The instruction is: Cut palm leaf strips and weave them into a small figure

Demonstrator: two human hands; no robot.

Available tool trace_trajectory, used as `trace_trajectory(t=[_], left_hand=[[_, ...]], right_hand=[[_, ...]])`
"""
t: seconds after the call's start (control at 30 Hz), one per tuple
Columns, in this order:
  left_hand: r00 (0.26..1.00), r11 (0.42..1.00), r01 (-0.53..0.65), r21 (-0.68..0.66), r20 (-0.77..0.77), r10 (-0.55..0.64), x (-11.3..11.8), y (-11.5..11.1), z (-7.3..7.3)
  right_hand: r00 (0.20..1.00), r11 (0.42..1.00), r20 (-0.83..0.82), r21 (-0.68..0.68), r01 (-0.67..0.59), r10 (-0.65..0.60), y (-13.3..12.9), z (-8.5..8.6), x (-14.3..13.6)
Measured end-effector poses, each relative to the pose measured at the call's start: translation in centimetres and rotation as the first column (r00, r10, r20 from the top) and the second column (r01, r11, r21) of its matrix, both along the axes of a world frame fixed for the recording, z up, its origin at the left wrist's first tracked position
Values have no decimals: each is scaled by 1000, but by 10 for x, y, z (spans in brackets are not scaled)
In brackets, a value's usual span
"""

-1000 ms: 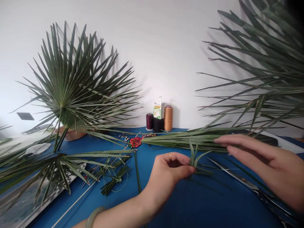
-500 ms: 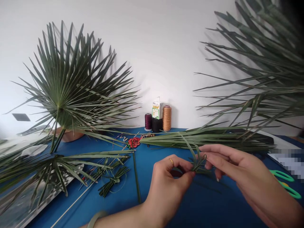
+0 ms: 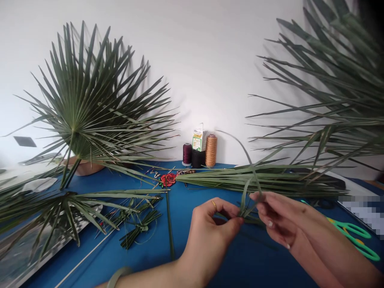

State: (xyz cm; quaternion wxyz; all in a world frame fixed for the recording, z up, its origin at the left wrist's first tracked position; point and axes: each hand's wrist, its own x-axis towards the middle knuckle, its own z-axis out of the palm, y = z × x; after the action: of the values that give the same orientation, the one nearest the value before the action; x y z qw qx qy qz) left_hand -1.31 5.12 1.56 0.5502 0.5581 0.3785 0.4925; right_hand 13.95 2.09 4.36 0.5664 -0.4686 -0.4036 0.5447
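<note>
In the head view, the left hand (image 3: 214, 228) has its thumb and forefinger closed, and they are gripping a small knot of green leaf strips (image 3: 244, 211) in front of the person, above the blue table (image 3: 204, 260). The right hand (image 3: 288, 224) is just beside it, with the fingers bent near the strips; whether they grip one of them, I cannot tell. One long strip (image 3: 243, 146) rises in a curve above the right fingertips.

About edges: blue surface shows below both hands, down to the lower border, and this gives some room for the wrists. Behind the hands, a bundle of long leaves (image 3: 222, 180) lies across, quite near. On the right side, scissors with green handles (image 3: 355, 232) lie partly hidden by the right arm. On the left, a thin strip (image 3: 169, 228) lies on the table, and farther left there is a tied bundle (image 3: 139, 230). The back edge of the table meets the white wall (image 3: 204, 80), near a purple spool (image 3: 187, 154) and an orange spool (image 3: 211, 150).

About writing: between these spools, a small box (image 3: 198, 138) carries a white and green label, but its letters are too small to read
</note>
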Motion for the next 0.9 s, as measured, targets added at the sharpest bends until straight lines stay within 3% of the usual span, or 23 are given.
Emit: trace_trajectory(t=[0.1,0.3,0.47,0.9], left_hand=[[1000,1000,1,7,2,-1,0,1,1],[999,999,11,-44,54,-8,0,3,4],[997,998,6,-61,77,-2,-1,3,5],[996,978,-75,194,-25,82,-4,1,-1]], right_hand=[[998,1000,46,9,30,-30,-1,-2,1],[995,993,37,65,-97,95,0,0,3],[996,996,31,46,-81,79,1,4,1],[999,999,43,-34,10,-9,2,7,5]])
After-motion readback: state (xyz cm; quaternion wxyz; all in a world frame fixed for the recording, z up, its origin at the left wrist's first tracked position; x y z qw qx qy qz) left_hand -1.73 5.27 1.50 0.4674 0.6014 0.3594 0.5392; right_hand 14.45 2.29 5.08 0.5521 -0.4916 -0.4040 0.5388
